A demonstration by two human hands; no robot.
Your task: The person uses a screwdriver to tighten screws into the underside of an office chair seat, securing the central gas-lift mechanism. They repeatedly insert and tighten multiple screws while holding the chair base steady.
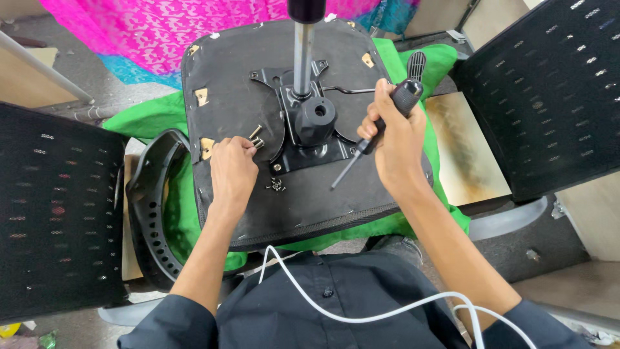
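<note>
Green cloth (194, 207) covers the floor under one upturned black chair seat (258, 77) with its metal plate (310, 152) and one post (302, 55). Left hand (232, 171) pinches two bolts (256, 137) at nine o'clock of the plate. Right hand (397, 142), at three o'clock, is closed around one screwdriver (378, 132). Small screws (276, 185) lie clustered at six o'clock. Two mesh chair backs (542, 90) flank the seat.

Green cloth (148, 119) under everything, pink patterned fabric (161, 29) at top. Black mesh chair backs left (58, 207) & right (549, 97); white cable (361, 313) near bottom.
</note>
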